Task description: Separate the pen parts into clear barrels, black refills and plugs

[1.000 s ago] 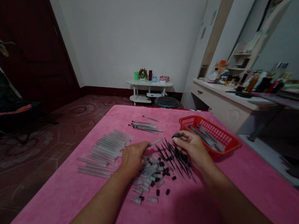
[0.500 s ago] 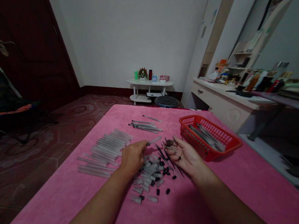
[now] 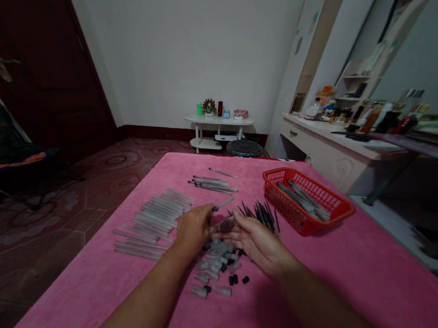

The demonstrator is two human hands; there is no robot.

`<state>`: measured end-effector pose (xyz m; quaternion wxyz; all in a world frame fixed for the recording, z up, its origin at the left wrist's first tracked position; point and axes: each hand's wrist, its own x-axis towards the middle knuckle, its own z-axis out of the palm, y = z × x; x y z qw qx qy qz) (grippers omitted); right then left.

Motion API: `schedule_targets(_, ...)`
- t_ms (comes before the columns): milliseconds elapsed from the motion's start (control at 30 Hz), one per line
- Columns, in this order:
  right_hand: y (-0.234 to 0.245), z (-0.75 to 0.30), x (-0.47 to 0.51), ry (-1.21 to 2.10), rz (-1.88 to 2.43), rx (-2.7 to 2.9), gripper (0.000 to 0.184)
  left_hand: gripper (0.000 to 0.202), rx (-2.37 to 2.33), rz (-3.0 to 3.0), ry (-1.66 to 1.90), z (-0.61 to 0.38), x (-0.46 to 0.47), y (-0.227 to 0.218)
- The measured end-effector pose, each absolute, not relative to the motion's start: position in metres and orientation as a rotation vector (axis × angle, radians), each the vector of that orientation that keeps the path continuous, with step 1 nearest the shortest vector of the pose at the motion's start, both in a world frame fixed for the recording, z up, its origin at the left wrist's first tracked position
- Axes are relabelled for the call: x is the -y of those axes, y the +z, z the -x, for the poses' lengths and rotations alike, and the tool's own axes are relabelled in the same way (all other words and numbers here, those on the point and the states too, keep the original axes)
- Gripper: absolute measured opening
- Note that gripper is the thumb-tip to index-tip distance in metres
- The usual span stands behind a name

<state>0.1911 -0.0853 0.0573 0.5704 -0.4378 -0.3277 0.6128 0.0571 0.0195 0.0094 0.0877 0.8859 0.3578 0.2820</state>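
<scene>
My left hand (image 3: pixel 196 226) is closed around one end of a clear pen barrel (image 3: pixel 225 202), which sticks out to the right with a dark tip by the fingers. Close beside it, my right hand (image 3: pixel 255 239) has its thumb and fingers drawn together on something dark, too blurred to name. Below both hands lies a heap of clear pen caps (image 3: pixel 216 257) mixed with small black plugs (image 3: pixel 233 279). Thin black refills (image 3: pixel 265 213) spread out just beyond my right hand. A row of clear barrels (image 3: pixel 160 214) lies left of my left hand.
Several dark-ended barrels (image 3: pixel 213 184) lie farther back on the pink tablecloth (image 3: pixel 210 324). A red basket (image 3: pixel 307 200) holding similar sticks stands at the right. Beyond the table are a stool (image 3: pixel 244 148), a low white stand (image 3: pixel 216 120) and a cluttered dresser (image 3: pixel 333 158).
My right hand has moved left, from over the refills to beside my left hand, uncovering the refills. The left hand and its barrel have barely shifted.
</scene>
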Motion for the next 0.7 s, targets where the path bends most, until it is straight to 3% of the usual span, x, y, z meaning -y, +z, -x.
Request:
schedule_targets(333,0.047,-0.222,0.075,0.702,1.41,1.049,0.024,0.044,-0.931,-2.711,0.888,-0.058,-0.016,0.01)
schedule_targets(700,0.062,-0.231,0.079,0.683,1.479,1.096,0.018,0.047,-0.775,-2.712,0.931,-0.058,-0.019,0.006)
